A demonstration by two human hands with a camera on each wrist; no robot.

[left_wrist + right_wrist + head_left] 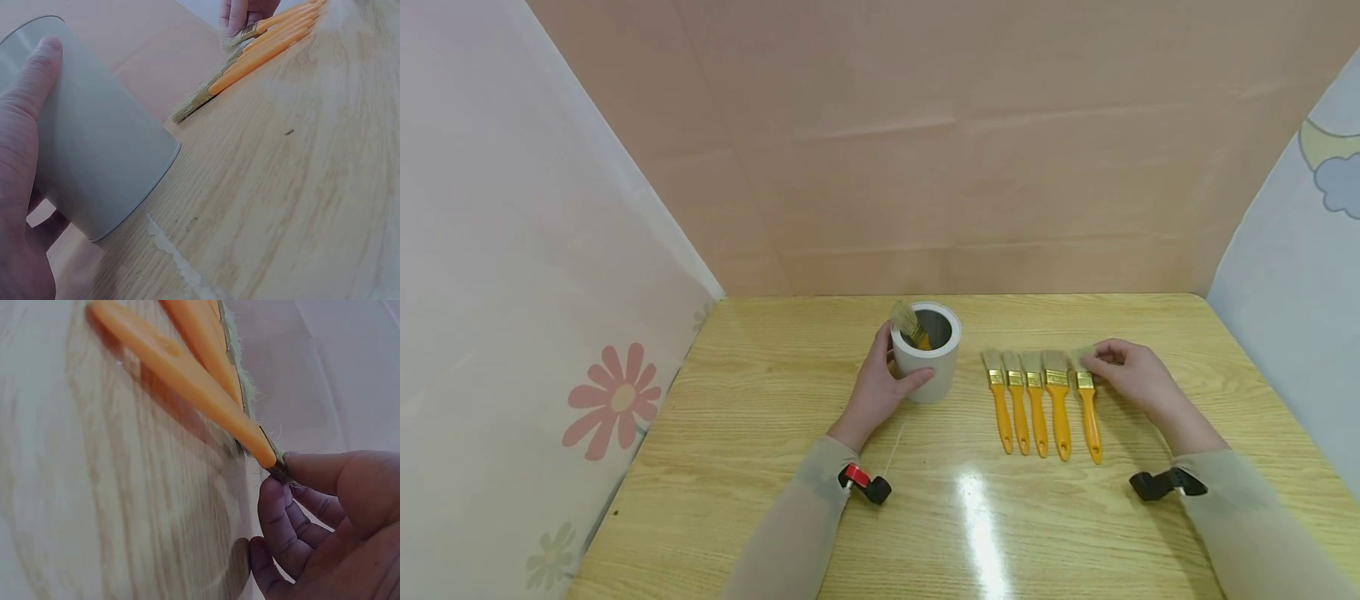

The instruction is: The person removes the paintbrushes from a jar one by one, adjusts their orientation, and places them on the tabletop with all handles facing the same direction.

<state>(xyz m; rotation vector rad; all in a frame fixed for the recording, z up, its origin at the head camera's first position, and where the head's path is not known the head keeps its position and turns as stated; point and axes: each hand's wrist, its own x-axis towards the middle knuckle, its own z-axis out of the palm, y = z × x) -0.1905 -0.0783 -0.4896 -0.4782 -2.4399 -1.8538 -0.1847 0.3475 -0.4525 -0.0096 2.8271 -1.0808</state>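
My left hand grips the side of an off-white round can, its thumb across the front and its fingers around the far left side. In the can leans a paintbrush with its pale bristles up at the rim; most of its handle is hidden inside. To the right, my right hand pinches the bristle end of the rightmost paintbrush between thumb and fingers. That brush has an orange handle pointing toward me. In the right wrist view, the thumb and fingertips meet near its metal ferrule.
Left of the pinched brush, several orange-handled paintbrushes lie side by side, bristles away from me. The wood-grain table ends at a pinkish-brown backdrop. Patterned white sheets hang at both sides.
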